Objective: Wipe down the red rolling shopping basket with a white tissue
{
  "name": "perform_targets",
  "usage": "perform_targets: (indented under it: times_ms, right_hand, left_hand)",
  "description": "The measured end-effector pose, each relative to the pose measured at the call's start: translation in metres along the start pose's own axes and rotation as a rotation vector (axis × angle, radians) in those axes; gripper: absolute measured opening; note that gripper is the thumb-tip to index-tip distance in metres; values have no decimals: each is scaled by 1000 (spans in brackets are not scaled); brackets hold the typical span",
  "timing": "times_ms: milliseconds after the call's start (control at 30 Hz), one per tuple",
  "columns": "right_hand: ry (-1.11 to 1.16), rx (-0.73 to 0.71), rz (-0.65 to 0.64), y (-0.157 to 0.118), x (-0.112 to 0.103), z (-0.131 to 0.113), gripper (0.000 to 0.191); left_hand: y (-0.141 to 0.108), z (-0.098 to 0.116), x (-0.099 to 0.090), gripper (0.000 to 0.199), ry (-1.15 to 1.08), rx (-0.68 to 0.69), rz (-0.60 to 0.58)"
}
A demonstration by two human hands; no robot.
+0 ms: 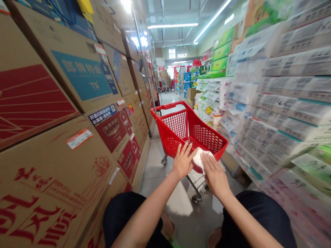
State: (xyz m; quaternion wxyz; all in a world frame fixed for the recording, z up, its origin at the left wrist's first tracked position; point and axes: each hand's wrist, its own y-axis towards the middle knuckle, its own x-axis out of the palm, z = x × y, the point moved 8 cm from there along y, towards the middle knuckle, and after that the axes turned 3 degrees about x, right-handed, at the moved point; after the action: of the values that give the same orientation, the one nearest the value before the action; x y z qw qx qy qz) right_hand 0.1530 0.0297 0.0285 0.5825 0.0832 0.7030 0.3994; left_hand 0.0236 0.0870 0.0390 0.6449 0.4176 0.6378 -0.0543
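Note:
In front of me stands a red plastic shopping cart (165,148) with perforated sides and metal wheels. Its basket has a dark-marked label on the floor inside. My left hand (183,160) rests on the cart's near end, fingers spread and holding nothing. A white cloth (198,158) lies over the near rim under my right hand (214,174), whose fingers press it against the red plastic. Part of the cloth is hidden beneath that hand.
Stacked cardboard cartons (77,144) wall the left side. Packs of paper tissue (287,103) are piled high on the right. My knees flank the cart on a tiled floor (152,172). Farther down the aisle stands another cart (165,83).

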Motion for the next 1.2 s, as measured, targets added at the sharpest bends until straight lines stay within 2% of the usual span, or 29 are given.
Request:
perform_targets:
  times_ms: [100,200,267,400,600,733,800,867,967,1033,1133,1200]
  right_hand:
    - [-17,-16,-2,-12,-5,8,90]
    - [-31,12,-29,-24,-9,29,91]
    - [-40,51,-36,-29,-12,42,93]
    - [-71,125,-2,-29,-15,56,91]
    - [-179,147,58,-8,-15,49,85]
    - [-188,128,64,0,-15,52,82]
    - [-167,120,52,-5,-16,60,82]
    - [-151,134,30,-13,-17,72,83]
    - [-142,207,17,-26,-18,96,91]
    - [-130,258,25,-32,-18,110,97]
    - [-131,303,49,-30,-15,119,98]
    - [-158,288,61,-21,-10,112,96]
  left_hand:
    - [4,-14,-3,83,33,30,-10]
    - [10,-39,-4,83,76,-57,-12]
    - [12,-47,-1,86,82,-115,-20]
    - [16,-29,6,96,57,-128,-12]
    - [25,14,6,98,64,-128,25]
    - [35,28,2,96,85,-86,23]
    - [38,26,-2,91,90,-31,11]
    - [39,15,-7,85,91,7,-7]
    - [38,-18,-14,85,116,-76,-17]
    - [36,-31,-16,88,124,-103,-15]
    - [39,-28,-14,87,103,-105,8]
    - [42,-18,-11,86,83,-121,13]
